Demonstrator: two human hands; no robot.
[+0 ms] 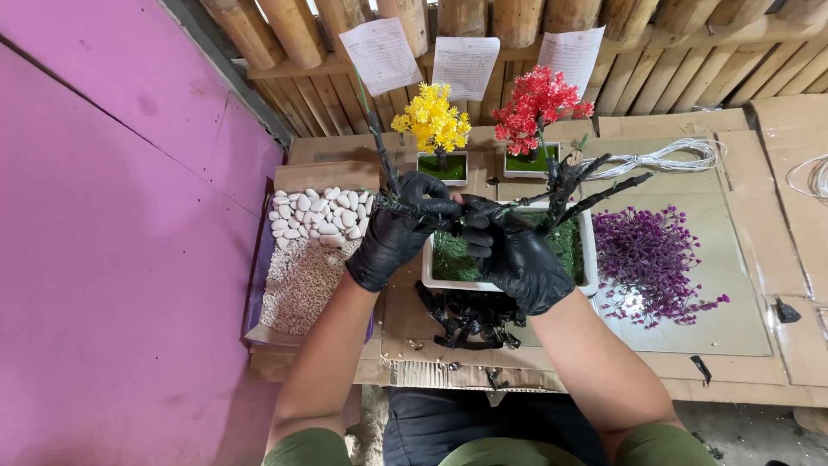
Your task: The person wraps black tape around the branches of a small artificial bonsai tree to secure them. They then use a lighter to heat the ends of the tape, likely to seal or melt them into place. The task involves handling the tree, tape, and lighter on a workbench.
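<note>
Both gloved hands meet over the white rectangular planter [589, 259]: the left hand [398, 226] has its fingers clamped on the black artificial branch [565, 185], steadying it, while the right hand [516, 252] pinches it where the stem meets the green moss. White pebbles [317, 216] lie left, purple flower sprigs [649, 259] right, within reach.

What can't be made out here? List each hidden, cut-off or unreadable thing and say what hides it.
Head view only:
- Where the black branch is rooted: the left hand and right hand cover that part of the white planter.
- Fingertips' grip: hidden, black gloves against black branch.
- White wire coil: cut off by the right edge.
- Paper sheets: print too small.
- Black branch pile: partly behind the right wrist.
</note>
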